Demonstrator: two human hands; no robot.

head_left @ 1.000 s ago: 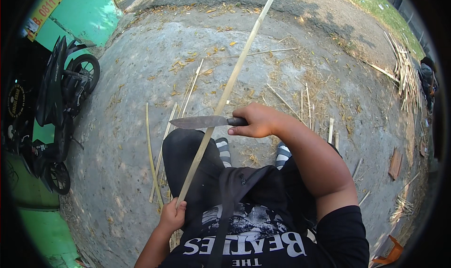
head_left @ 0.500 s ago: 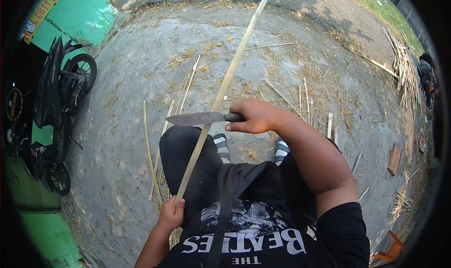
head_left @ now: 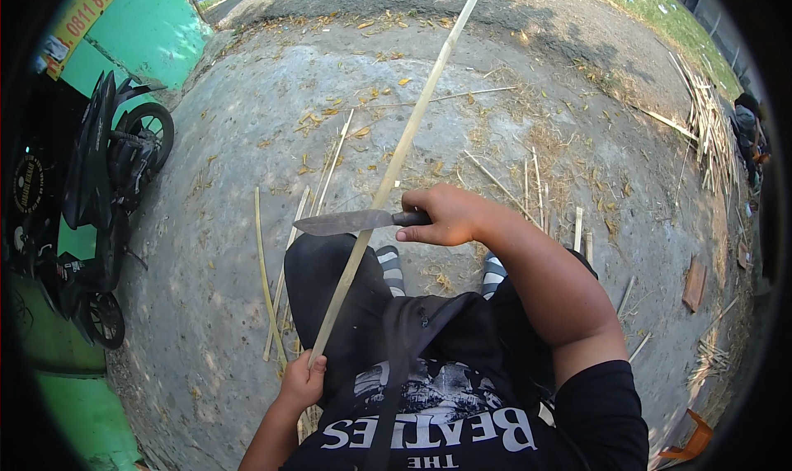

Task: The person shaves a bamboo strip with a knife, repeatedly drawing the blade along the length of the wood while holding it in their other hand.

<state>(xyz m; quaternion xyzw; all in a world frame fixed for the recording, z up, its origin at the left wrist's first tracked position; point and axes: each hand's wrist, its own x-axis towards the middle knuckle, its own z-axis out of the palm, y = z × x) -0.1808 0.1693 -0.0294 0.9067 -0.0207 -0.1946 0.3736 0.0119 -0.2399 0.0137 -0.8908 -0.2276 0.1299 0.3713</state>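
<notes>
A long pale bamboo strip [head_left: 414, 124] slants from my lap away over the concrete, its far tip in view. My left hand [head_left: 304, 380] is closed on the near end, beside my left thigh. Closed around a dark handle, my right hand [head_left: 445, 215] holds a knife [head_left: 345, 222] with a broad, dull grey blade. The blade lies crosswise over the strip, just beyond my left knee, its point toward the left. Whether the edge bites into the strip, I cannot tell.
Several thin bamboo strips [head_left: 266, 281] lie by my left leg, others beyond my feet. A bamboo pile [head_left: 711, 124] is at far right. A motorcycle [head_left: 103, 157] stands left by a green wall [head_left: 153, 38]. A brown block [head_left: 694, 281] and an orange object [head_left: 691, 438] lie right.
The view has shifted slightly, and the far tip of the bamboo strip now shows. The knife sits a touch lower in the picture; both hands keep their hold.
</notes>
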